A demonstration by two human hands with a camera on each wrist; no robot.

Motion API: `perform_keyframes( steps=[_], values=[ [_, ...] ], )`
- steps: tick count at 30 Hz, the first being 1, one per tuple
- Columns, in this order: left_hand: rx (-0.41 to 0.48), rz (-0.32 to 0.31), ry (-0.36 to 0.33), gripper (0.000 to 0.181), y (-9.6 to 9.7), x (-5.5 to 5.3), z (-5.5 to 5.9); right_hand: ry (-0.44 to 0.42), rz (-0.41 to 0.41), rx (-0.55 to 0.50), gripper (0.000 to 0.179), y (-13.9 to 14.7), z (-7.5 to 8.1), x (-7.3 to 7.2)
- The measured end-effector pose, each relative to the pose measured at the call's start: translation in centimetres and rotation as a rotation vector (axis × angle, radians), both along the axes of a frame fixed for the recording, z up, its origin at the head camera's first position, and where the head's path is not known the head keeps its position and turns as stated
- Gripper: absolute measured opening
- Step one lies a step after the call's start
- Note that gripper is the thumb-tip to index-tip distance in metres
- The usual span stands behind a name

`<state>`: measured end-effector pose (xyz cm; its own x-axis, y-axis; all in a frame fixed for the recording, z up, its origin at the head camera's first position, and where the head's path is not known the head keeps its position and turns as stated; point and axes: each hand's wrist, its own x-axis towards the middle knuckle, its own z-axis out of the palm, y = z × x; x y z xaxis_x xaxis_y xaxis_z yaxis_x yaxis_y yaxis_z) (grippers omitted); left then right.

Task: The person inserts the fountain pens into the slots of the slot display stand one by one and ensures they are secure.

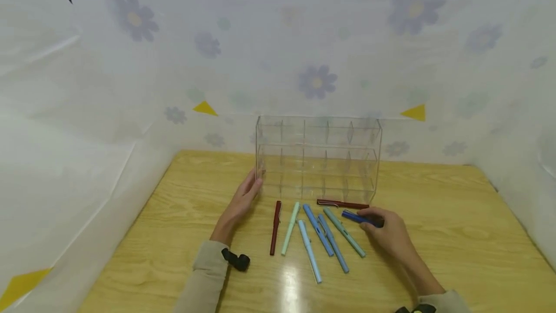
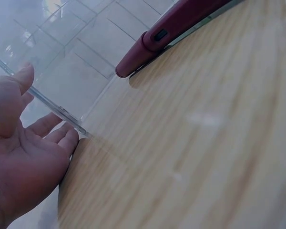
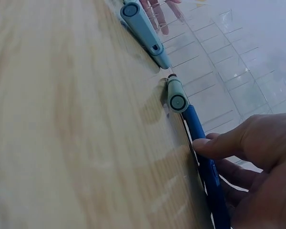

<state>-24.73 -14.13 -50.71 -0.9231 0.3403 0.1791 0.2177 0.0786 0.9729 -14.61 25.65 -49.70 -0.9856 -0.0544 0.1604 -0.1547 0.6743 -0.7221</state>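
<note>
While the head camera is looking down over the worktop, the right hand is pinching a dark blue pen between thumb and fingers near its right-hand end. The free part is sticking out leftward past the fingertips, its long axis running mostly crosswise, its left end sitting slightly farther back, near a clear organizer. Just behind it, a dark red pen is lying crosswise; to its left, a grey-green pen is slanting. A mid-blue pen, a greyish blue pen, a light blue pen, a mint pen and a second dark red pen are lying farther left, mainly front to back. The left hand is resting against the organizer's left side.

Over in the left wrist view, the fingers are spreading loosely against the clear side wall, the thumb lying at its edge. A dark red pen is lying apart from them, its near end pointing down and left.

Seen from the right wrist, the thumb is lying across the dark blue pen, the other fingers bending in behind it. Its long axis is running steeply, the free end pointing up and slightly left at the grey-green pen; whether they are touching is unclear.
</note>
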Motion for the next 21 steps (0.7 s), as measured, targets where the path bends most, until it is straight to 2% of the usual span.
perform_keyframes(
  steps=[6, 9, 16, 21],
  values=[
    [0.015, -0.016, -0.011, 0.059, -0.1, 0.0, -0.2, -0.025, 0.003, -0.074, 0.029, -0.2, 0.5, 0.3],
    [0.013, -0.018, -0.017, 0.060, 0.0, 0.0, -0.1, -0.012, 0.016, -0.116, 0.030, -0.3, 0.8, 0.2],
    [-0.019, 0.018, -0.030, 0.059, 0.0, 0.1, 0.0, 0.128, 0.065, -0.208, 0.027, -0.9, 2.1, 0.0],
    [-0.014, 0.015, -0.021, 0.058, 0.0, 0.0, -0.1, 0.159, 0.067, -0.252, 0.023, -1.5, 3.1, -0.3]
  ],
)
